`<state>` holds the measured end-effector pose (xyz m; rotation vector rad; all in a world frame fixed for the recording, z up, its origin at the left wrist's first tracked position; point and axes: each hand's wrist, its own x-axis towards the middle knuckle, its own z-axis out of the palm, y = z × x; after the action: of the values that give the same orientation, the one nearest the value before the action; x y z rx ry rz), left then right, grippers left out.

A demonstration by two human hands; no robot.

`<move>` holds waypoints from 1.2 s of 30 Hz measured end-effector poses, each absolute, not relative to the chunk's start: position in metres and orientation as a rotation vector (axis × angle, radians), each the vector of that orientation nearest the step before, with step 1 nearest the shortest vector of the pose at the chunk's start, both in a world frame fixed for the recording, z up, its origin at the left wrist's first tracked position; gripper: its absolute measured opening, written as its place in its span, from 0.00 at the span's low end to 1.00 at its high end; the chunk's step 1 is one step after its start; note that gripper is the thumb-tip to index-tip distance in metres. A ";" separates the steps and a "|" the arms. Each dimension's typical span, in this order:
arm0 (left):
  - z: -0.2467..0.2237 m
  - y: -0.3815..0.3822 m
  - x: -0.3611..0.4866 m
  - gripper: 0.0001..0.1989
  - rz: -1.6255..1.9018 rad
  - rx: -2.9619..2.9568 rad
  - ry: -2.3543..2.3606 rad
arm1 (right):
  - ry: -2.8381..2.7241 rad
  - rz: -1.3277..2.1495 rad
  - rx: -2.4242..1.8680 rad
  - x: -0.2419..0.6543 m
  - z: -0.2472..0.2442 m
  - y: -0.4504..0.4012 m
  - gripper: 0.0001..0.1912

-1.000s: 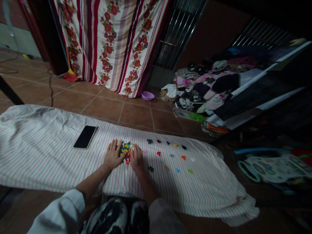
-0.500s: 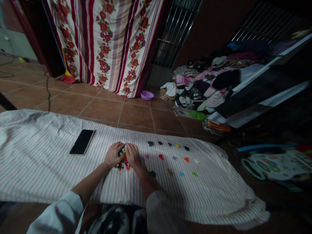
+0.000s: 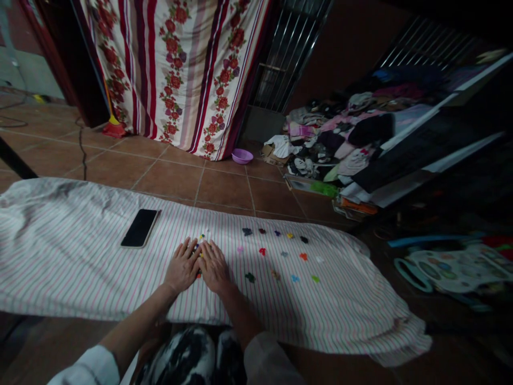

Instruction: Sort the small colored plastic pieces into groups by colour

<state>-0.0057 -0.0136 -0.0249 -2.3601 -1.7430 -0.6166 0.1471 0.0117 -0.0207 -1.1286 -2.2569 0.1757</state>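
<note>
Lying across a low surface on the near side, a pale striped cloth (image 3: 340,315) is rumpled at its far left end. Beyond it, a brown tiled floor (image 3: 224,187) runs to one floral curtain (image 3: 176,80), with one red-and-yellow broom (image 3: 114,127) at its left and one purple basin (image 3: 242,156) by its right edge. Clothes (image 3: 334,141) are heaped at the far right. On the cloth's left lies one dark-screened phone (image 3: 140,228). To the right, fourteen small colour clusters (image 3: 262,251) stand in three rows: five far, five middle, four near. Between phone and clusters is one mixed pile of colored pieces (image 3: 196,248), mostly hidden, uncountable. Over it, the left hand (image 3: 181,267) and right hand (image 3: 215,267) lie flat, fingers extended, fingertips nearly meeting; whether pieces cling beneath, I cannot tell.
</note>
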 end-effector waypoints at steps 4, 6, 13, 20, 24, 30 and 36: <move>-0.026 -0.030 -0.006 0.24 -0.631 -2.318 -1.739 | -2.290 0.133 -1.126 0.149 -0.019 -0.005 0.25; -0.025 -0.037 -0.005 0.25 -0.629 -2.314 -1.733 | -2.298 0.121 -1.129 0.150 -0.018 -0.011 0.25; -0.026 -0.054 -0.002 0.27 -0.655 -2.286 -1.738 | -2.238 0.147 -1.180 0.154 -0.008 -0.032 0.25; -0.027 -0.056 0.003 0.29 -0.587 -2.222 -1.843 | -2.205 0.168 -1.233 0.153 -0.013 -0.035 0.25; -0.025 -0.047 0.000 0.30 -0.567 -2.281 -1.820 | -2.204 0.163 -1.251 0.150 -0.018 -0.031 0.24; -0.026 -0.031 -0.007 0.29 -0.528 -2.324 -1.773 | -2.188 0.143 -1.304 0.145 -0.022 -0.020 0.24; -0.025 -0.015 -0.011 0.29 -0.469 -2.398 -1.727 | -2.210 0.154 -1.315 0.144 -0.023 -0.009 0.25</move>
<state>-0.0108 -0.0148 -0.0252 -2.3979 -1.7273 -0.4687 0.1441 -0.0093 -0.0232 -1.3153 -2.2105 0.1536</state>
